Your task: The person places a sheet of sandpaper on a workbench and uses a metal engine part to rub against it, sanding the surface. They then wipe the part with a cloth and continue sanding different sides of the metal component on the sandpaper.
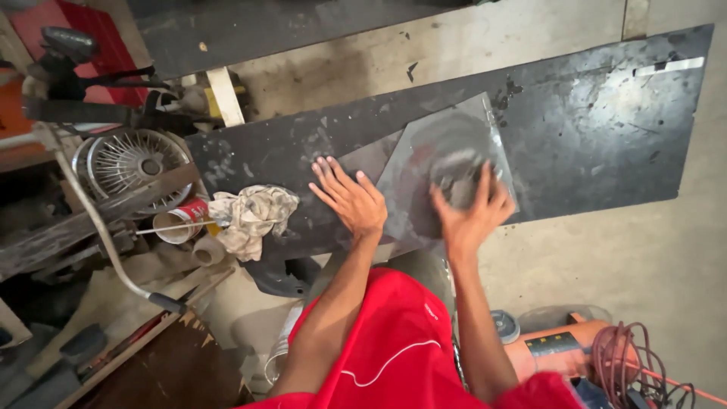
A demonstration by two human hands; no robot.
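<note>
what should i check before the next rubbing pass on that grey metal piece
1. Left hand flat on the grey metal piece, bracing it: ok.
2. Right hand grips the rubbing pad: ok, though blurred.
3. Piece lies fully on the dark sheet: cannot tell, its near edge is hidden.
4. Crumpled rag clear of the piece: ok.
5. Open can near the sheet's left end, lying on its side: not ok.
6. Orange power tool and cord apart from the hands: ok.

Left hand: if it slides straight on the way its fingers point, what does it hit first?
Probably nothing soon: the left hand points up-left across the bare dark sheet; the grey plate and rag lie either side. Depth unclear.
</note>
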